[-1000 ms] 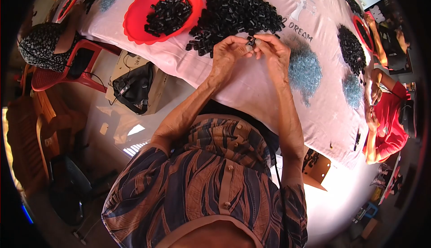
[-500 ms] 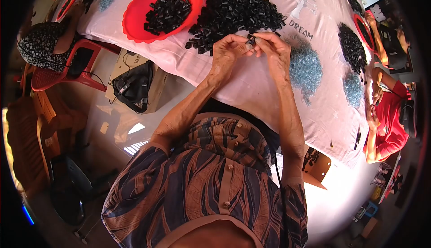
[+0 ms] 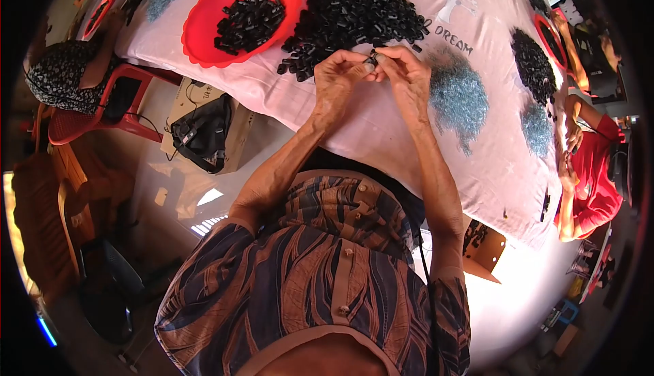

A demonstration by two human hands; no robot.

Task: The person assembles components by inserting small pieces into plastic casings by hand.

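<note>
My left hand [image 3: 338, 80] is closed in a pinch on a small black piece [image 3: 372, 56], like the short black tubes in the pile. My right hand [image 3: 407, 78] meets it there, thumb and index finger pressed together at the same piece; whatever else they hold is too small to make out. Just beyond my fingers spreads a heap of short black tubes [image 3: 361, 13]. To the right of my right hand lies a heap of tiny bluish, shiny slivers [image 3: 458, 97]. Both hands hover over the near edge of the pink cloth [image 3: 381, 127].
A red scalloped basin [image 3: 197, 39] holds more black tubes on the left. On the right, a person in a red shirt [image 3: 596, 178] works beside another black heap [image 3: 533, 66] and bluish slivers [image 3: 536, 129]. A red chair [image 3: 136, 100] and a cardboard box [image 3: 184, 103] stand left of the table.
The view has shifted slightly, so the table's things sit a little further left. My hands stay together at the small black piece, with the fingertips slightly re-posed.
</note>
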